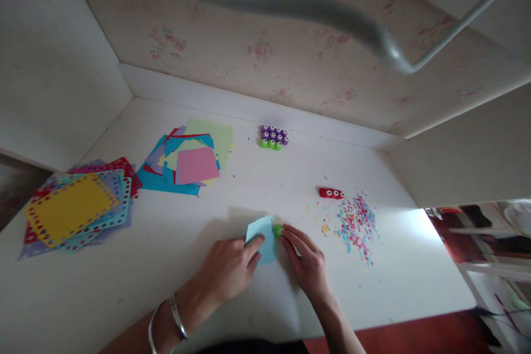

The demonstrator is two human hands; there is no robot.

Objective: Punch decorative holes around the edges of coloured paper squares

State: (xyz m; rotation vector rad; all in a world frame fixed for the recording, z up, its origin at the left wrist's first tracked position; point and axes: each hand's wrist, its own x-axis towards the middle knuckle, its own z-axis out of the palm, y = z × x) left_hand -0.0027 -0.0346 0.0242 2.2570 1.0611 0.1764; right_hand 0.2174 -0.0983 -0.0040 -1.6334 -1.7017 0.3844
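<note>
My left hand [234, 266] grips a light blue sheet of paper [266, 240] between thumb and fingers, close to the table's front. A small green craft punch [278, 230] sits against the paper's upper right edge, pinched in the closed fingers of my right hand [305, 257]. Whether the paper's edge is inside the punch is too small to tell. Further right lie red punches [331, 193] in a short row. Several purple punches [274, 134] and green punches [270, 144] stand grouped at the back of the table.
Colourful paper dots [357, 227] are scattered on the white table [398, 282] at right. Plain coloured paper [198, 165] is piled at back left. Sheets with punched borders [72, 207] are stacked farther left. A blurred grey metal bar [290, 3] crosses the top.
</note>
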